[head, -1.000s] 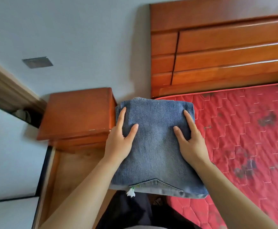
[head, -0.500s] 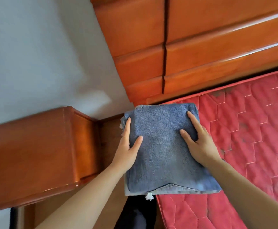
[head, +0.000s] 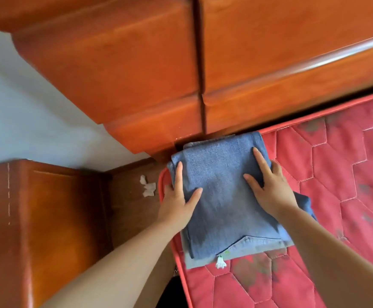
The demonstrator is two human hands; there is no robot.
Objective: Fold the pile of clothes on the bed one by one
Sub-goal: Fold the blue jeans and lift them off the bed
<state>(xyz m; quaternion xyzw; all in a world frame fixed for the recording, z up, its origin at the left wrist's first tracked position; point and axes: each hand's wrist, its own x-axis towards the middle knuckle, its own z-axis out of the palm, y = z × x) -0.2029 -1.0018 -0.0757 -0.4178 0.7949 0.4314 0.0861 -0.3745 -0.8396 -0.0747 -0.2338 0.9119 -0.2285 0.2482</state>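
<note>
Setting the folded jeans (head: pixel 221 196) on the mattress (head: pixel 336 185) corner by the headboard (head: pixel 270 63): your left hand (head: pixel 176 198) and right hand (head: pixel 272 190) grip opposite sides. Next, likely: let go without disturbing the fold.

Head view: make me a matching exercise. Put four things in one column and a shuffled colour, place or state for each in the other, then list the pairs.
Column one
1. folded denim
2. mattress
3. white scraps
4. nightstand

Column two
A. red and quilted
B. lying on the wooden floor
C. blue, gripped at its sides by the left hand and right hand
D. glossy orange-brown wood, at the picture's left edge

Pairs: 1-C, 2-A, 3-B, 4-D
</note>
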